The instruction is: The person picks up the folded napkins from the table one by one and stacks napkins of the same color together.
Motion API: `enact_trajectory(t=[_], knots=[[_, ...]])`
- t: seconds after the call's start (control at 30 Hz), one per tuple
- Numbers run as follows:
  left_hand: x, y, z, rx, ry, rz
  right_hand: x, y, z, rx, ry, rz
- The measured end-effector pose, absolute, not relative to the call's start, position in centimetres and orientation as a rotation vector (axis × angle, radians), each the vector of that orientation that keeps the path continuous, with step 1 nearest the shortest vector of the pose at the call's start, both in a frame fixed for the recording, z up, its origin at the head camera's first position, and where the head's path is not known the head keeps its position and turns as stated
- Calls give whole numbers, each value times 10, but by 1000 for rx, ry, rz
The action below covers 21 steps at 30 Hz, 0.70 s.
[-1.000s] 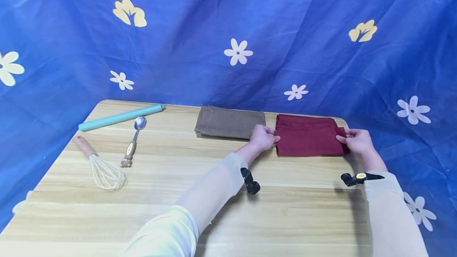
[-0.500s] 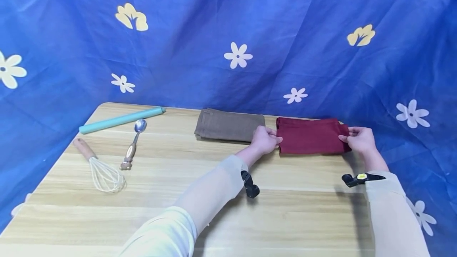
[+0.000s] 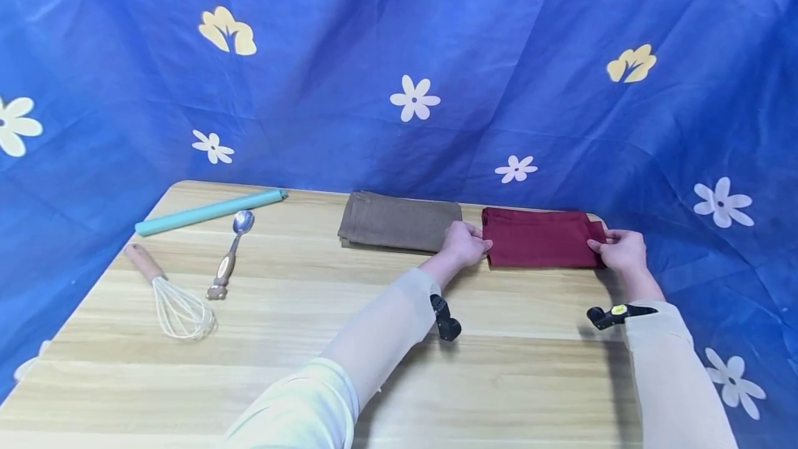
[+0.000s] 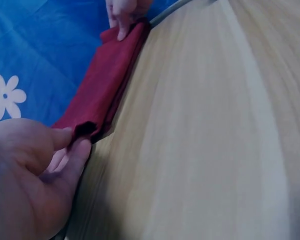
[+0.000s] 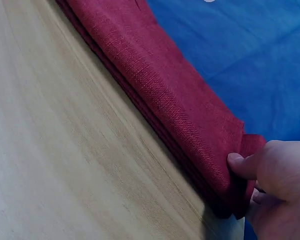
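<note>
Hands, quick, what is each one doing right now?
Left hand: pinches the left end of the red cloth.
Right hand: pinches its right end.

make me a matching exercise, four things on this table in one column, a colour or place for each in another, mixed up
Things:
1. folded cloth gripped by both hands
2. folded cloth left of it
3. rolling pin
4. whisk

Matches:
A. teal, far left corner
B. brown
C. dark red
D. wooden handle, nearest the left edge

Pairs: 1-C, 2-B, 3-A, 4-D
</note>
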State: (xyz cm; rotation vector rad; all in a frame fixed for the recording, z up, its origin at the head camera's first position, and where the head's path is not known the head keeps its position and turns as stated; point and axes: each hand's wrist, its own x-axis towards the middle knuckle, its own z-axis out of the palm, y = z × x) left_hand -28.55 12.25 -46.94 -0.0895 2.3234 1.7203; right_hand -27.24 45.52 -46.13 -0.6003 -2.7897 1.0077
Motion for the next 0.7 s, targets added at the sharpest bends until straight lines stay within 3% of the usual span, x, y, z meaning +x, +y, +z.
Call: enact_trajectory(t=[0.27,0.7], knots=[[-287,122,-468,-171,1974,1970,-272,455,-464,-629,-2775,944],[-295,128,-472,-305,2090,1893,-270,447,-471,-864,-2659,1080]])
